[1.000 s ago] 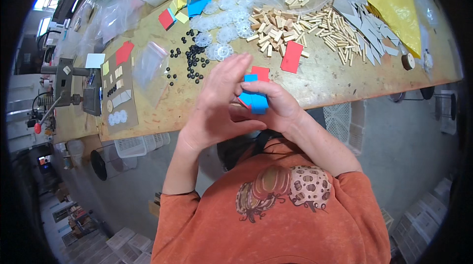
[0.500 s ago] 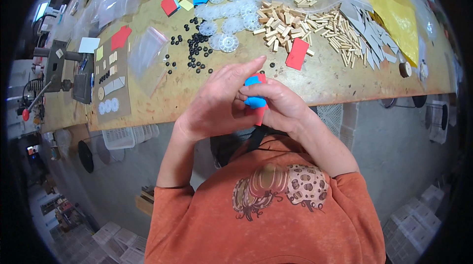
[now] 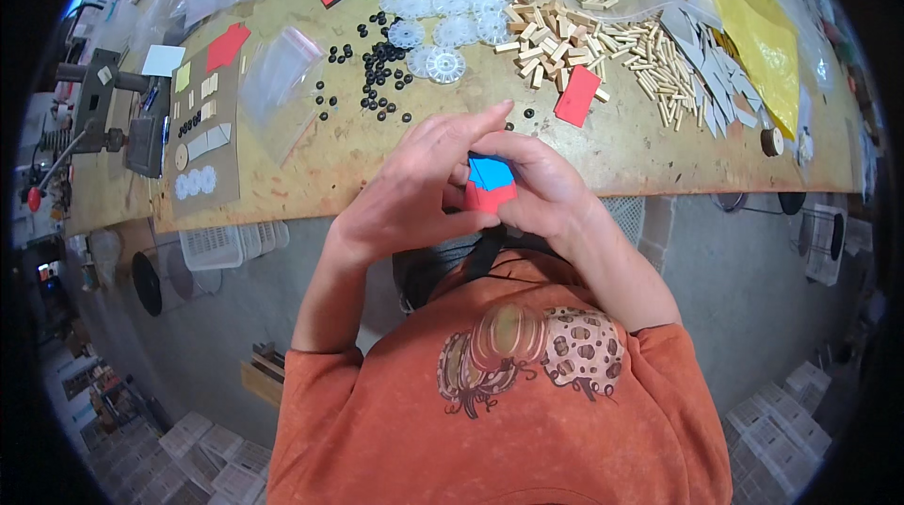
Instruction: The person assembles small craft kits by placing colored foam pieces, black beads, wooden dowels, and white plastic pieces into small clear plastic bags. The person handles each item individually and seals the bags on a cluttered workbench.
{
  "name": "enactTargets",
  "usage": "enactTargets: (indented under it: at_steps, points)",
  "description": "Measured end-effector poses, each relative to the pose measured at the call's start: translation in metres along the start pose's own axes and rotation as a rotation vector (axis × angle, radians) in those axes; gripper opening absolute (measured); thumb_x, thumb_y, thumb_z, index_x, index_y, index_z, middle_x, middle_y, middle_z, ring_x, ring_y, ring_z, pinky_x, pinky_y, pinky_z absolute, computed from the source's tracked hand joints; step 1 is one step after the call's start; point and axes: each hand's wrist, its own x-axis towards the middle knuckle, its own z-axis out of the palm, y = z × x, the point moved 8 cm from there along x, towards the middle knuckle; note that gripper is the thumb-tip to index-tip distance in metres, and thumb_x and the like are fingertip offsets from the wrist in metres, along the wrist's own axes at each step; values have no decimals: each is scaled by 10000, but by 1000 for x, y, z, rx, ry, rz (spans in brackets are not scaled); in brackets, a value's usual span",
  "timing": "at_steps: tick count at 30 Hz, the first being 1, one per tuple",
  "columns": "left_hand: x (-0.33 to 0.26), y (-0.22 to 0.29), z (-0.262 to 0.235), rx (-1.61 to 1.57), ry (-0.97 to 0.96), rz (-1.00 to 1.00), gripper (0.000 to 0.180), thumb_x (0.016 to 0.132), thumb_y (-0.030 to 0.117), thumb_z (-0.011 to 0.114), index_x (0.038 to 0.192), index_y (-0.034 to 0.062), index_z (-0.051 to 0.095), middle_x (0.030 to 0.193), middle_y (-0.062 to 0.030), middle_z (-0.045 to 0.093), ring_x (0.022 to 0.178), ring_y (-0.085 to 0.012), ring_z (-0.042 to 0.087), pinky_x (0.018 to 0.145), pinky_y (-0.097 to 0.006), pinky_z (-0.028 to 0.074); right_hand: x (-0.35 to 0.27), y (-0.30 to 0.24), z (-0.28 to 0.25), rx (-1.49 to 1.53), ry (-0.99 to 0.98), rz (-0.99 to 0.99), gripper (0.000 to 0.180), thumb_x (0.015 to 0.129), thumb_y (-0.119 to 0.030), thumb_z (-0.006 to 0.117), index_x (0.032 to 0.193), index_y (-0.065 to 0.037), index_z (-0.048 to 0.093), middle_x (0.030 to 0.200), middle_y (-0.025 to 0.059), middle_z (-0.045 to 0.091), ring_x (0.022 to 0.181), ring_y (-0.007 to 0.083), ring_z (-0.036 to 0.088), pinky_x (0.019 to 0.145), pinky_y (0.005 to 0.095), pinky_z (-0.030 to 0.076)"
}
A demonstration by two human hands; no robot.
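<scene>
At far left on the surface [image 3: 311, 175], a small drill press [image 3: 113, 119] stands beside a cardboard sheet [image 3: 202, 142] carrying small flat pieces. Right of it lie an empty clear bag [image 3: 278, 76] and scattered black rings [image 3: 377, 72]. At centre, near the surface's front edge, your left hand [image 3: 410, 194] and right hand [image 3: 532, 189] meet, both pinching a blue piece [image 3: 492, 171] stacked on a red piece [image 3: 490, 197]. Further right lie wooden blocks [image 3: 541, 29], a red card [image 3: 577, 95], dowels [image 3: 659, 62] and a yellow sheet [image 3: 753, 24].

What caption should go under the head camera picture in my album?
Both hands, left and right, hold a blue piece and a red piece together at the workbench edge.
</scene>
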Motion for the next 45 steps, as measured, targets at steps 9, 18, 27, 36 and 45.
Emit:
enactTargets:
  at_steps: [9, 18, 27, 36, 45]
  points:
    - [-3, -8, 0, 77, 51, -23, 885, 709, 13, 842, 1502, 12, 450, 1356, -164, 589, 1200, -268, 611, 1009, -353, 497, 0, -2, -4, -54, -183, -41, 259, 993, -76, 584, 1241, -6, 561, 1099, 149, 664, 975, 255, 688, 901, 408, 570]
    - [-31, -21, -20, -184, 625, -194, 336, 900, 59, 744, 1178, -3, 565, 1051, -75, 649, 891, -107, 637, 777, -267, 545, -6, -31, 20, 20, -168, -445, 403, 1093, -244, 436, 1429, -23, 461, 1466, 198, 531, 1359, 309, 514, 1113, 439, 451]
    - [-8, -32, 28, -756, 403, -275, 170, 991, 76, 675, 1113, 4, 580, 1016, -25, 637, 894, -57, 610, 772, -206, 505, -17, -35, 35, -439, -147, -647, 493, 1086, -231, 450, 1529, -37, 359, 1544, 217, 446, 1439, 315, 425, 1172, 446, 371]
    - [-6, 6, -22, 493, 347, -48, 117, 820, 79, 795, 838, 40, 687, 744, -53, 633, 695, -201, 583, 637, -320, 452, -56, -66, 39, -1775, 182, -1039, 418, 787, -44, 764, 1190, -49, 652, 1048, 130, 679, 1021, 331, 640, 910, 411, 503]
    - [-17, -22, -1, 432, 257, -94, 216, 777, 100, 809, 954, 54, 695, 869, -88, 665, 830, -307, 616, 751, -394, 492, -50, -50, 27, -1913, 175, -1077, 352, 775, -65, 767, 1117, -69, 681, 977, 96, 684, 934, 310, 635, 833, 414, 481]
